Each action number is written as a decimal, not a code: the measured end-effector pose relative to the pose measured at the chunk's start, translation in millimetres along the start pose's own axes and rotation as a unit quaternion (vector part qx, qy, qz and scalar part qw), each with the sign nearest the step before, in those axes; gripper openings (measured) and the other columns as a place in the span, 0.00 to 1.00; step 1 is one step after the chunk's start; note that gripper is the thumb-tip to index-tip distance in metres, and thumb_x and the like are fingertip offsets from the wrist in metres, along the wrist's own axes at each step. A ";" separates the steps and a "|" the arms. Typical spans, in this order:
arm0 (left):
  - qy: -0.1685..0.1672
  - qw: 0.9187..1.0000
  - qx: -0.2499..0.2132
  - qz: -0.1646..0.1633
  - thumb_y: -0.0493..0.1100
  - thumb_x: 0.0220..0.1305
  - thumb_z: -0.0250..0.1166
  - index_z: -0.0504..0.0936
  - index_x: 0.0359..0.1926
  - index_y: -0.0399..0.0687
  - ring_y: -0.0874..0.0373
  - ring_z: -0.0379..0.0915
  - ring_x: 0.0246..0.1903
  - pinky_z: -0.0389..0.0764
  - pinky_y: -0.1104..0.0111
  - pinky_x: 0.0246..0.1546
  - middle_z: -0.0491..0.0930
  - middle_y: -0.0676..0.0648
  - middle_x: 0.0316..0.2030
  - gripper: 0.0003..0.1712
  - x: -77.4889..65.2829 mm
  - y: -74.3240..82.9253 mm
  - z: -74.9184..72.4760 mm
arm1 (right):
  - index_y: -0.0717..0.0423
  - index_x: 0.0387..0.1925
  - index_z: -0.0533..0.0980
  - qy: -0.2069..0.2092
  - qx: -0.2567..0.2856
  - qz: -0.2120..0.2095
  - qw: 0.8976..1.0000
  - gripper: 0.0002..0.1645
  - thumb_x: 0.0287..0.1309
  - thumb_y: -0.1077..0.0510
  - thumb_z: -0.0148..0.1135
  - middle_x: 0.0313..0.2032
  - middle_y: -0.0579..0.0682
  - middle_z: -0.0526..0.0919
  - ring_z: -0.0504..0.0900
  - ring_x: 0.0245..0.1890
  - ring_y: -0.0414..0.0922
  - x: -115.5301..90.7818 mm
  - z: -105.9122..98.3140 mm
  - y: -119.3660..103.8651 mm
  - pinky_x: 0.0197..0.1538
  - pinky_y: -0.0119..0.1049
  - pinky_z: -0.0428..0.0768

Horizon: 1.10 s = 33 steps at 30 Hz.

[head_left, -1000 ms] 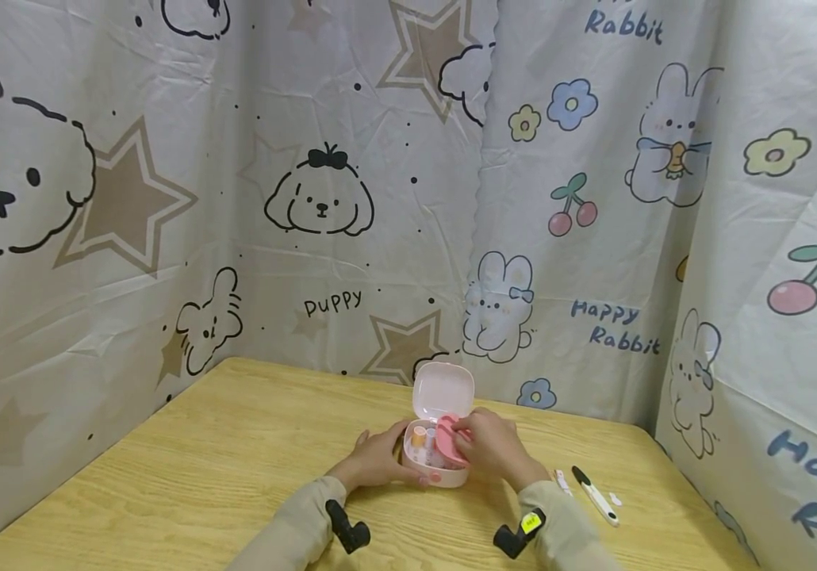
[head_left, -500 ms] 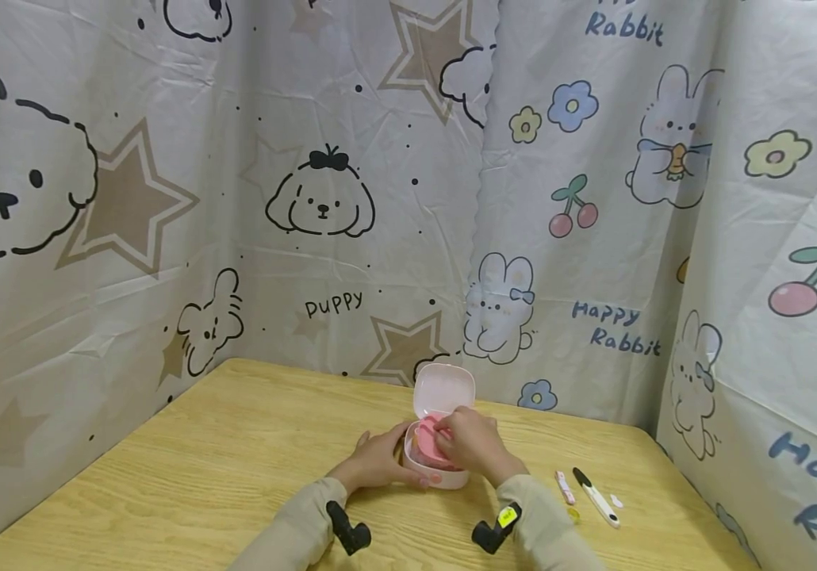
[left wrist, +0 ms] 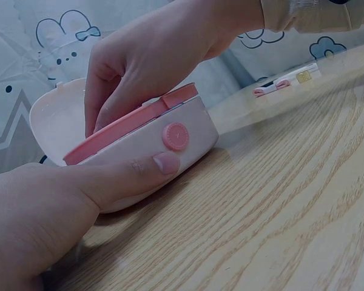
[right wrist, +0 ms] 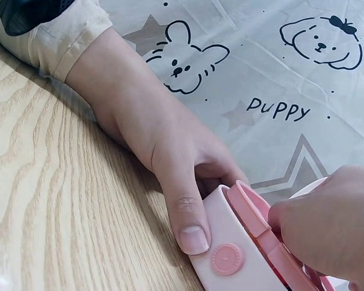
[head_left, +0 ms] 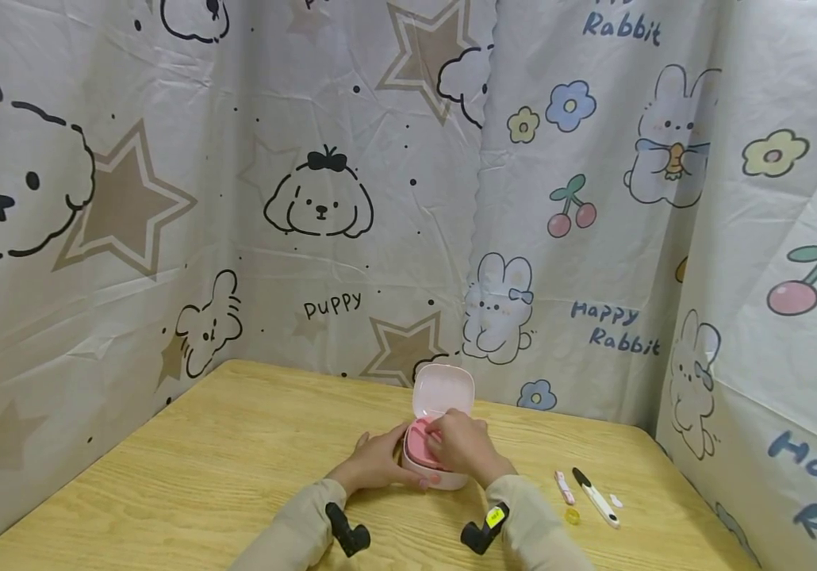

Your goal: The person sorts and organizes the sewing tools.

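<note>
A small pale-pink box (left wrist: 200,128) stands on the table with its lid (head_left: 444,390) raised at the back. My left hand (head_left: 377,461) grips the box's left side, the thumb lying along the front beside a round pink button (left wrist: 175,136). Over the top of the box, my right hand (head_left: 471,444) pinches a darker pink tray (head_left: 419,446). In the left wrist view the tray sits in the box's mouth, its rim standing a little above the wall. The right fingertips are partly hidden inside the tray, and whatever lies beneath it is covered.
Right of the box lie a pink-and-white small item (head_left: 564,488), a black-and-white pen-shaped tool (head_left: 596,497), a little white piece (head_left: 616,501) and a small yellow round thing (head_left: 573,516). The wooden table (head_left: 273,420) meets a printed curtain (head_left: 351,262) behind.
My right hand has moved left with the pink tray, which went from tilted at the box's right side to lying across its mouth. The small tubes inside are now covered. My left hand stays.
</note>
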<state>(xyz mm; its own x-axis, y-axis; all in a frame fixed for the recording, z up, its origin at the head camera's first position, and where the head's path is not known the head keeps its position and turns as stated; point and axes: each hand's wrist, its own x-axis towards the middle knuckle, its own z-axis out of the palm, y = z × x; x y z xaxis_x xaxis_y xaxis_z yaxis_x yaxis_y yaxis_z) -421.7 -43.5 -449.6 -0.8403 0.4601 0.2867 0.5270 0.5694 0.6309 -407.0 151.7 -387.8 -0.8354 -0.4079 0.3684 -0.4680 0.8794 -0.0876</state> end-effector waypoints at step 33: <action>-0.001 1.000 -0.013 0.001 0.68 0.48 0.80 0.63 0.78 0.47 0.46 0.66 0.69 0.39 0.30 0.69 0.72 0.44 0.71 0.63 -3.0 2.7 -1.5 | 0.47 0.33 0.87 0.000 0.000 -0.004 1.000 0.07 0.65 0.52 0.68 0.26 0.42 0.76 0.74 0.32 0.43 -0.4 14.9 1.2 0.32 0.45 0.68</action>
<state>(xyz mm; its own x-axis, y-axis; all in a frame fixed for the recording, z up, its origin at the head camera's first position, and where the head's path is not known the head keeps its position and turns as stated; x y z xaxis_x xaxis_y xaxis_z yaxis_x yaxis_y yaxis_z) -417.9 -44.4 -447.6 -0.8391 0.4625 0.2864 0.5251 0.5508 0.6488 -411.5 149.3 -401.9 -0.8312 -0.4155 0.3693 -0.4751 0.8759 -0.0839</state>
